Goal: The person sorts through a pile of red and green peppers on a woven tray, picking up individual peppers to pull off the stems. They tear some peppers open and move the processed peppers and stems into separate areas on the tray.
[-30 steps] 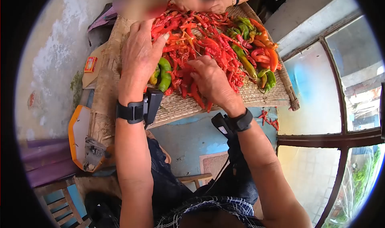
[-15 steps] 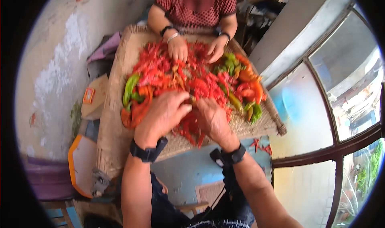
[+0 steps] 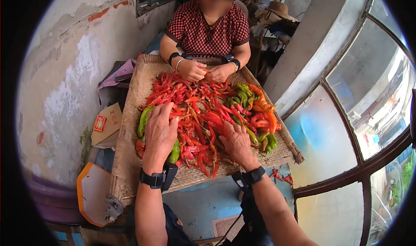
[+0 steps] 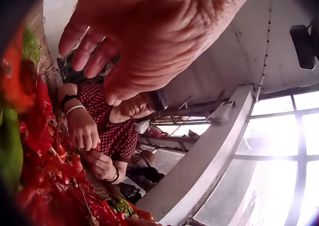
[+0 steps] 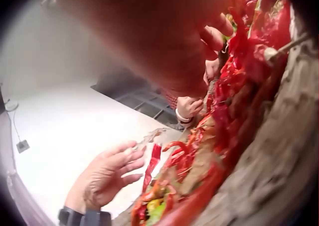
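Note:
Many red chili peppers (image 3: 197,131) lie heaped on a woven tray (image 3: 288,146). My left hand (image 3: 160,131) hovers over the heap's left side, fingers loosely bent and holding nothing. Long green peppers (image 3: 144,122) lie beside it. In the right wrist view, a red pepper (image 5: 152,166) juts up close to that hand's fingertips. At the heap's right front, my right hand (image 3: 238,146) rests its fingers on the red peppers. Its palm hides part of the right wrist view.
Across the tray sits another person (image 3: 210,27), both hands (image 3: 203,71) together over the peppers. Green and orange peppers (image 3: 260,111) form a pile at right. A wall stands left, a window (image 3: 329,124) right. A matchbox-like red box (image 3: 100,123) lies on cardboard.
My hands came together over the heap half a second ago; now they are apart, the left one further left. The view has tilted up, showing more of the other person.

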### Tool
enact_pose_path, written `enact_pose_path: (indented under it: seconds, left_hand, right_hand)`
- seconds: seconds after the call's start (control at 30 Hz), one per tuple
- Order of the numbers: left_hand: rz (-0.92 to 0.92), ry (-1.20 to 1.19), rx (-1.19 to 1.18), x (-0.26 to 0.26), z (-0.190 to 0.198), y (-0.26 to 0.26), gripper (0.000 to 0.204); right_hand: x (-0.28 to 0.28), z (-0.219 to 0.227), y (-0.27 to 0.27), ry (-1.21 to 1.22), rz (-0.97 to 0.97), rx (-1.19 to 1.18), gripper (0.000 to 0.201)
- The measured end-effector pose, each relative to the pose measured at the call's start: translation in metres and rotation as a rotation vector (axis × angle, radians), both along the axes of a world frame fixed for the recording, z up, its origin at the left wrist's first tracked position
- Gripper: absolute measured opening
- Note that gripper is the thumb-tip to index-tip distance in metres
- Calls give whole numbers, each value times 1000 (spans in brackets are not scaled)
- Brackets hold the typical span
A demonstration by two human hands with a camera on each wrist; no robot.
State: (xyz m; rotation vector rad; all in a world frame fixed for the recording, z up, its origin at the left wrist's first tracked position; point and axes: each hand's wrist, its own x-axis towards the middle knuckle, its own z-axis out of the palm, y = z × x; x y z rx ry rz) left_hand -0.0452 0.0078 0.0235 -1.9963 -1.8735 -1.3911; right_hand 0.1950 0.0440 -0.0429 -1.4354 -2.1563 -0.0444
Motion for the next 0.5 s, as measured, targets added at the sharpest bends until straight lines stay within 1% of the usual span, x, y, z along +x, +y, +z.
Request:
enact_pose_path:
  seconds: [0.03, 0.1, 0.13, 0.17, 0.2, 0.27, 0.3, 0.37, 0.4, 0.47, 0.5]
  left_hand:
    - [1, -2, -2, -1, 2, -2, 28]
    - [-161, -112, -90, 3, 6, -4, 27]
    - [-174, -66, -43, 5, 3, -3, 26]
    - [-173, -68, -47, 7, 3, -3, 26]
    - [-204, -82, -114, 9, 6, -4, 26]
    - [-256, -120, -206, 9, 8, -5, 26]
    - [-258, -119, -210, 8, 8, -5, 26]
    - [-325, -126, -251, 6, 7, -6, 28]
    - [-327, -128, -252, 8, 7, -7, 28]
    - [-434, -64, -264, 13, 8, -11, 33]
    - [-434, -61, -264, 17, 6, -12, 33]
  right_hand:
    - [0, -2, 2, -34, -42, -67, 57]
    - [-1, -5, 7, -53, -39, -98, 55]
    - [-1, -7, 10, -67, -5, -122, 53]
    - [-1, -9, 13, -78, 30, -143, 50]
    - [-2, -11, 15, -78, 31, -144, 50]
    - [-4, -12, 16, 87, 133, -129, 41]
    - [-10, -2, 9, 88, 130, -133, 41]
    - [-20, 19, -7, 126, 143, 38, 25]
    - [-21, 23, -10, 125, 142, 37, 25]
    - [-21, 28, -16, 169, 229, 80, 21]
    - [-20, 29, -19, 171, 229, 82, 21]
